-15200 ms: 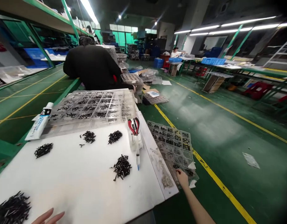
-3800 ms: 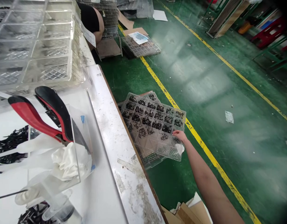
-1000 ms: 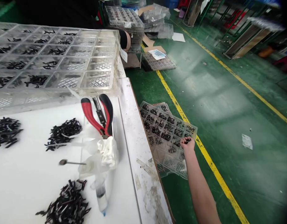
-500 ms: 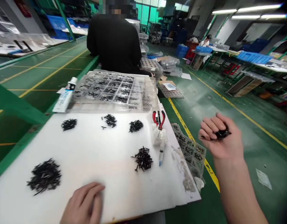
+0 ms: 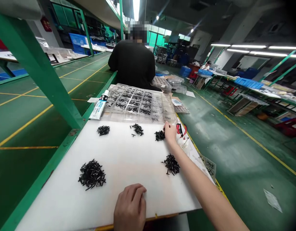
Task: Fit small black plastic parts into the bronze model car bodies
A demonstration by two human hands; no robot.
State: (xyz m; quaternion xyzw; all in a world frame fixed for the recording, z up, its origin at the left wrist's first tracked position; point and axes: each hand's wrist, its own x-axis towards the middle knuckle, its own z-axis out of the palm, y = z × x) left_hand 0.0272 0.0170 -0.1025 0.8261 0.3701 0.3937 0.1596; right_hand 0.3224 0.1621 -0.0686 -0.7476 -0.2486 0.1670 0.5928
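Bench (image 5: 128,154) fills the near scene, its pale top probably useful for making anything dark easy to see. Beyond it, a person (image 5: 135,64) in black sits, back turned. Across the bench's far end lies a clear, divided tray (image 5: 158,110), with black pieces (image 5: 132,109) in many cells; there it seems to leave working room in front. A low tray (image 5: 209,165) shows past the right edge, apparently put within arm's reach.

The left hand (image 5: 130,205) rests palm down at the near edge, fingers together and half curled, perhaps just for support; its underside is hidden, so I cannot tell whether it covers anything. The right hand (image 5: 170,131) is at the far right pile (image 5: 159,135), fingers bent and drawn close, probably to avoid scattering; whether it pinches any pieces cannot be told.

A tube (image 5: 99,109) lies at the tray's left corner, presumably out of the way. Pliers (image 5: 178,128) stand just right of the right hand, handles up, handy to grab.

Wide gaps, likely against mixing, part the near left pile (image 5: 92,174), near right pile (image 5: 171,164), far left pile (image 5: 103,130) and far middle pile (image 5: 138,129).
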